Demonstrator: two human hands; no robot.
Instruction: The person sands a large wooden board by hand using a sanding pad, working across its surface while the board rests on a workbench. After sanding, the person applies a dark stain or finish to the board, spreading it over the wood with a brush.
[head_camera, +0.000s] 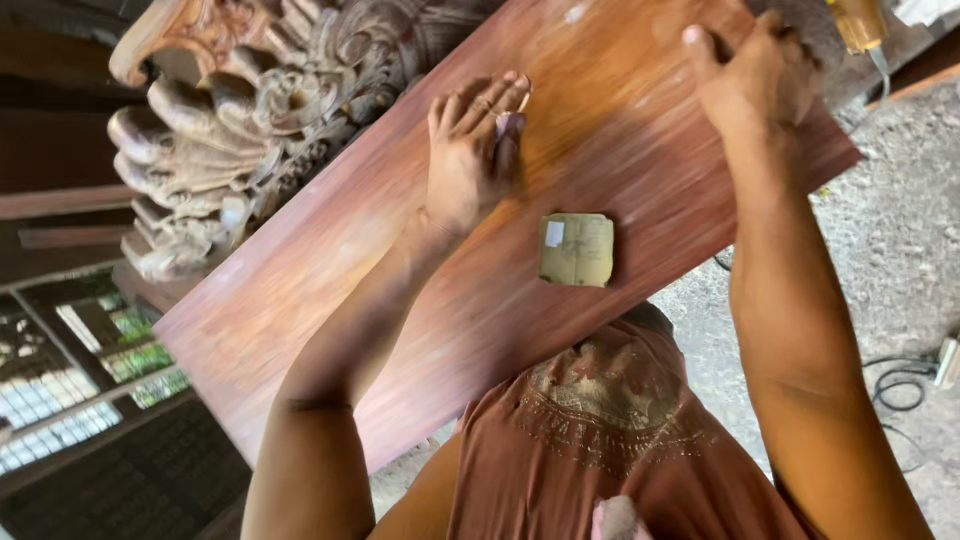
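While pressed to the reddish-brown wooden board (420, 280), left hand (468, 160) lies flat near the far middle, fingers closed over a small pale scrap (508, 122) — probably a bit of sandpaper, though too little shows to be sure. Right hand (755, 75) set at the board's far right end, thumb out, palm down on the wood; nothing visibly held, fingers partly hidden past the edge, so whether curled round the rim or just resting cannot be told. Between the two forearms, lying loose on the board, a square folded sheet of sandpaper (577, 250), yellowish backing up, touched by neither hand.

Board's surface mostly smooth and even in colour, with a lighter, dusty orange band (590, 110) running between the hands — judged as sanding well along in that strip, the near and left stretches darker and seemingly less worked. Fine pale dust on forearms and shirt fits that reading.

Beyond the board's left edge, an ornate carved wooden piece (240, 110) with scrolls and curls. At top right, part of a yellow tool (858, 22) — kind unclear. On the concrete floor (900, 230) at right, a black cable (895, 385).
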